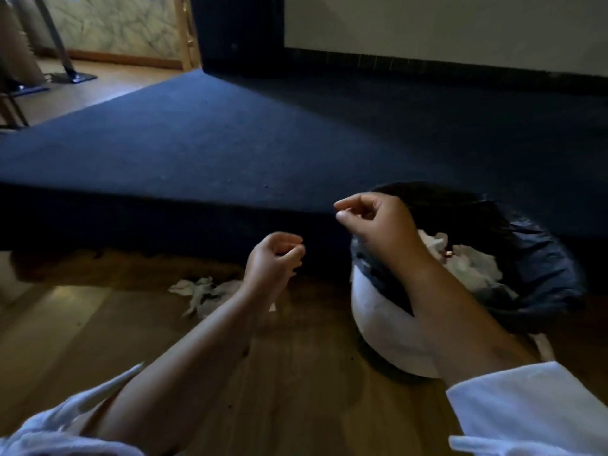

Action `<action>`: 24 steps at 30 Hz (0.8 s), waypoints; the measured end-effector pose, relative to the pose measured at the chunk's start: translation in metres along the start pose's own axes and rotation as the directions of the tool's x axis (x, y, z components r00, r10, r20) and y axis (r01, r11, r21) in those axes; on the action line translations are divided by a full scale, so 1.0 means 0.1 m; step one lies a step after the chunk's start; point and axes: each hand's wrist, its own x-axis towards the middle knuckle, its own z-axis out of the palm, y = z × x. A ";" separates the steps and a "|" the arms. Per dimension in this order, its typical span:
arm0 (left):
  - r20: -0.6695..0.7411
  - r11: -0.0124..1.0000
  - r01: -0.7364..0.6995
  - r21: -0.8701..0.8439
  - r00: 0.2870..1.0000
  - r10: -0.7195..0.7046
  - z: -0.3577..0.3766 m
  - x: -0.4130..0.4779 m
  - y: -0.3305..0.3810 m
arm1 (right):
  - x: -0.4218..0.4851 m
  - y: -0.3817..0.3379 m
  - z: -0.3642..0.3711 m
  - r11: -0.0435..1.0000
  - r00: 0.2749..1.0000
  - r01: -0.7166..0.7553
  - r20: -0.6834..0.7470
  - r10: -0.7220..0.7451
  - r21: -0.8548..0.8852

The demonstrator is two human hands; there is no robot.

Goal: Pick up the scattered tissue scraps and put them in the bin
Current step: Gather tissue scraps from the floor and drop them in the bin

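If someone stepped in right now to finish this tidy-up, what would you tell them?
Left hand: loosely curled, nothing seen in it, above the floor.
Right hand: loosely curled, nothing seen in it, over the bin rim.
Done: white tissue lies inside the bin.
Left: tissue scraps lie on the wooden floor, left of the bin; gather them and drop them in.
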 end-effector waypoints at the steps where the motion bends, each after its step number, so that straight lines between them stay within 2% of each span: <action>1: -0.028 0.999 0.033 0.023 0.999 -0.032 -0.16 -0.01 -0.19 | -0.02 -0.02 0.18 1.000 0.998 0.001 0.062 0.000 -0.012; 4: -0.127 0.983 0.147 0.111 0.983 -0.132 -0.62 -0.05 -0.75 | -0.11 0.07 0.72 0.994 0.960 -0.075 0.263 0.092 -0.077; 7: -0.230 0.960 0.263 0.100 0.944 -0.234 -1.05 -0.09 -1.21 | -0.27 0.41 1.29 0.976 0.886 -0.140 0.420 0.198 -0.164; 10: -0.356 0.928 0.335 0.162 0.897 -0.261 -1.40 -0.10 -1.56 | -0.56 0.88 1.81 0.911 0.830 -0.086 0.477 0.289 -0.402; 12: -0.394 0.905 0.361 0.226 0.883 -0.254 -1.54 -0.09 -1.76 | -0.79 1.17 2.07 0.890 0.793 -0.049 0.525 0.310 -0.453; 14: -0.417 0.873 0.381 0.304 0.877 -0.238 -1.65 -0.10 -1.95 | -0.96 1.42 2.26 0.876 0.769 0.050 0.577 0.273 -0.481; 17: -0.415 0.836 0.389 0.387 0.883 -0.218 -1.81 -0.14 -2.20 | -1.00 1.67 2.48 0.820 0.796 0.126 0.551 0.253 -0.559; 21: -0.299 0.680 0.341 0.649 0.936 -0.183 -1.90 -0.17 -2.54 | -0.78 1.83 2.76 0.825 0.863 0.156 0.481 0.153 -0.543; 24: -0.312 0.624 0.313 0.717 0.943 -0.114 -1.86 -0.17 -2.66 | -0.46 1.84 2.92 0.810 0.911 0.171 0.404 0.087 -0.561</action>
